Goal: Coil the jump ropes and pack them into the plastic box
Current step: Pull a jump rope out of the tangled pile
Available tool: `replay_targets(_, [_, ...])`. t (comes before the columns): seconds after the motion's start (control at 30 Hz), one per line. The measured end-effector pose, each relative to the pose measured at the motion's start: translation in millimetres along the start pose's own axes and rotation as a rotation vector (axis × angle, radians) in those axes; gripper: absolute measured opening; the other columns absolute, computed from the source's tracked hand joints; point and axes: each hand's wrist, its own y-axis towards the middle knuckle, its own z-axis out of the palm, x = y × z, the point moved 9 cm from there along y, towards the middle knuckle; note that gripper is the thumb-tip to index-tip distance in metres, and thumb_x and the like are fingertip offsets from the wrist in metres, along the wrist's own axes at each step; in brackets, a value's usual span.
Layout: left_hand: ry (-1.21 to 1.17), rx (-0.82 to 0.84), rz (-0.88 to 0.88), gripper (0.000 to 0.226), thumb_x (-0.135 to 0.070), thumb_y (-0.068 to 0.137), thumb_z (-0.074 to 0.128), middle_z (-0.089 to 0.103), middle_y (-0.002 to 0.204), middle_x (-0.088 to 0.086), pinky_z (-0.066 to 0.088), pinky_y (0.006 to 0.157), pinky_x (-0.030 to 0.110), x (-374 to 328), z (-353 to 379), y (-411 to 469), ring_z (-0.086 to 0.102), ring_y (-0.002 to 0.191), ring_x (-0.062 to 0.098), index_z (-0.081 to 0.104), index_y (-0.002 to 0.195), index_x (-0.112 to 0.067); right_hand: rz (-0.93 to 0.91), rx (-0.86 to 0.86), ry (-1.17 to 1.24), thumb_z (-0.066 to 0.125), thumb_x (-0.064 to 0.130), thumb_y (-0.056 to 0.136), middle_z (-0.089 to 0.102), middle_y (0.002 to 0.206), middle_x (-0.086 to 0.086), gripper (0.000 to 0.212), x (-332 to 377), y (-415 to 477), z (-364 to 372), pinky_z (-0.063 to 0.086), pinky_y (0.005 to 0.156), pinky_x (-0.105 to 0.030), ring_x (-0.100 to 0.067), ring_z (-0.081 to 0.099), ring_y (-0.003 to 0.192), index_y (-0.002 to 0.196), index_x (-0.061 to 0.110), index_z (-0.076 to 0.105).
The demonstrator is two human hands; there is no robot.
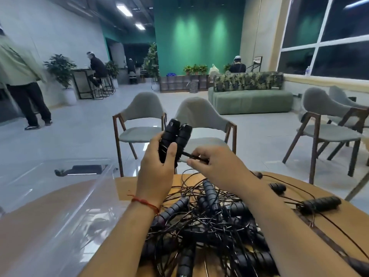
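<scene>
We hold both rigid handles in the left grip while the right grip pinches the thin, probably springy cord.

Table: round, light wood top, dark strip across the right part.

Left part: plastic box, clear, open at the top, just beside the heap.

Centre and near side: jump ropes, black, heaped in one tangle of thin cords and ribbed handles.

Right, apart from the heap: single ribbed handle, lying flat, thin cords trailing beside it.

Toward the far edge: small black piece on a cord, too small to identify.
</scene>
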Motion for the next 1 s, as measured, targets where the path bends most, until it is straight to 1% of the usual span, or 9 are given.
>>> replay_targets(0.1, [0.12,0.007,0.041,0.043,-0.055,0.107,0.053,0.067,0.122,-0.014,0.06,0.086,0.037,12,5,0,0.065,0.107,0.006,0.051,0.147,-0.041,0.019,0.016,-0.067,0.062,0.048,0.105,0.07,0.082,0.012,0.02,-12,-3,16,0.053,0.074,-0.036,-0.009,0.063,0.08,0.104,0.032,0.074])
replay_targets(0.27, [0.249,0.008,0.025,0.048,-0.055,0.105,0.055,0.065,0.124,-0.013,0.057,0.083,0.037,31,6,-2,0.062,0.107,0.01,0.049,0.151,-0.042,0.106,0.043,-0.052,0.064,0.054,0.102,0.068,0.079,0.015,0.025,-30,-6,29,0.045,0.066,-0.028,-0.004,0.061,0.077,0.088,0.035,0.071])
replay_targets(0.37, [0.362,0.084,-0.007,0.046,-0.054,0.106,0.051,0.063,0.128,-0.01,0.058,0.084,0.04,48,10,-3,0.061,0.11,0.015,0.044,0.151,-0.042,0.12,0.108,-0.167,0.059,0.054,0.104,0.069,0.088,0.017,0.023,-32,-13,32,0.042,0.066,-0.025,-0.003,0.061,0.083,0.102,0.036,0.072])
replay_targets(0.47, [0.454,0.223,0.011,0.044,-0.051,0.108,0.047,0.061,0.13,-0.006,0.057,0.088,0.043,53,22,-7,0.061,0.112,0.02,0.04,0.151,-0.042,0.099,0.04,-0.218,0.053,0.053,0.108,0.065,0.086,0.019,0.022,-24,-16,23,0.035,0.063,-0.02,0.003,0.056,0.078,0.103,0.039,0.07])
replay_targets(0.6, [0.566,0.34,0.105,0.044,-0.046,0.111,0.04,0.059,0.128,-0.014,0.042,0.076,0.024,42,31,-18,0.055,0.113,0.01,0.043,0.155,-0.046,0.031,0.053,-0.093,0.055,0.053,0.107,0.063,0.073,0.018,0.029,-13,-15,27,0.035,0.062,-0.028,-0.002,0.057,0.073,0.082,0.04,0.061])
replay_targets(0.7, [0.533,0.367,0.165,0.038,-0.045,0.109,0.041,0.064,0.111,-0.021,0.03,0.067,0.009,27,27,-23,0.048,0.094,-0.003,0.056,0.143,-0.052,0.019,0.091,0.044,0.061,0.052,0.104,0.063,0.074,0.022,0.028,-14,-14,29,0.04,0.063,-0.033,-0.007,0.056,0.072,0.078,0.042,0.063])
replay_targets(0.83, [0.394,0.494,0.28,0.029,-0.053,0.102,0.048,0.064,0.09,-0.029,0.039,0.068,0.008,4,31,-36,0.057,0.088,-0.013,0.068,0.123,-0.048,0.041,0.079,0.177,0.078,0.055,0.092,0.071,0.074,0.008,0.022,-20,-14,18,0.056,0.071,-0.042,-0.014,0.066,0.073,0.082,0.035,0.077])
replay_targets(0.93, [0.383,0.604,0.324,0.039,-0.072,0.091,0.054,0.066,0.087,-0.028,0.045,0.066,0.016,-1,41,-45,0.061,0.083,-0.006,0.064,0.119,-0.047,0.074,0.097,0.283,0.09,0.048,0.082,0.072,0.07,0.002,0.024,-23,-16,12,0.053,0.066,-0.034,-0.01,0.065,0.066,0.077,0.028,0.079])
replay_targets(1.0, [0.376,0.62,0.352,0.042,-0.074,0.09,0.053,0.068,0.087,-0.025,0.047,0.067,0.019,-3,43,-47,0.062,0.081,-0.002,0.064,0.118,-0.044,0.098,0.135,0.362,0.091,0.044,0.081,0.072,0.069,-0.001,0.024,-22,-18,15,0.05,0.063,-0.03,-0.009,0.063,0.065,0.076,0.024,0.079])
